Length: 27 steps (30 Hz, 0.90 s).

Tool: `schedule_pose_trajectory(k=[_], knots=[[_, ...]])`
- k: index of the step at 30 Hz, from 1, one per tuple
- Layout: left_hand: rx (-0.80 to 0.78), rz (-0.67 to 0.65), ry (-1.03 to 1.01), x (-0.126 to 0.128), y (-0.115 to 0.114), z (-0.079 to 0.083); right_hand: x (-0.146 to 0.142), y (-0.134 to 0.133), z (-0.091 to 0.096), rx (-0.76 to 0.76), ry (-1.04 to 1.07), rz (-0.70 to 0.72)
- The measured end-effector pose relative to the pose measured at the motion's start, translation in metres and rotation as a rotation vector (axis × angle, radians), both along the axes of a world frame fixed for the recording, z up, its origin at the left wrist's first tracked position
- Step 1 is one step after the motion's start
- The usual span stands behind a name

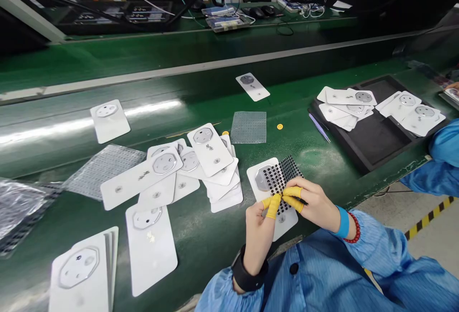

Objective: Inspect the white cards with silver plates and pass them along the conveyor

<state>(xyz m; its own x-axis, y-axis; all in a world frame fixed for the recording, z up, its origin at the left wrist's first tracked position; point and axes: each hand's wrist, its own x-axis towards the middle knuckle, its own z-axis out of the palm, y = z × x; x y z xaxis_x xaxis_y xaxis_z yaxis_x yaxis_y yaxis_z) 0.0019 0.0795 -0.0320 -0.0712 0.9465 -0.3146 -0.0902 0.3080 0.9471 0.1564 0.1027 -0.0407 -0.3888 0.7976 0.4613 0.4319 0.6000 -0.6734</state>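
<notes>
The left grip (258,228) and right grip (316,201) both pinch the dotted sheet (275,180) over a white panel (287,227) on the near side of the surface (201,250), right of centre; a light, even pinch should best steady it.

Can't see mid of white panel (258,179), hidden by dotted sheet (291,169), L hand (258,233) + R hand (317,204). Can't make out exact pinch pt btwn yellow finger covers (273,206). Can't read tiny print on panel pile (212,160). Lose pts of panel stack (79,281) at btm edge, clear plastic (21,209) at L, co-worker's sleeve (446,144) at R.
</notes>
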Motion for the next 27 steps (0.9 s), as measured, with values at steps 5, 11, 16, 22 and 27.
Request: schedule_pose_trajectory(k=[5, 11, 16, 22, 27], knots=[[-0.033, 0.025, -0.058, 0.002, -0.001, -0.005, -0.001, -0.005, -0.005, 0.283, -0.197, -0.036], [-0.083, 0.043, -0.058, 0.005, 0.006, -0.008, 0.005, 0.004, -0.014, 0.182, -0.172, 0.08], [-0.12, -0.01, 0.038, -0.012, 0.009, -0.007, 0.017, 0.015, -0.021, -0.052, -0.114, 0.118], [-0.015, 0.156, 0.217, -0.045, -0.024, 0.011, 0.03, 0.031, -0.01, -0.288, 0.038, 0.093], [-0.069, 0.2, 0.068, -0.031, -0.043, 0.037, 0.014, 0.023, 0.042, -0.229, 0.148, 0.047]])
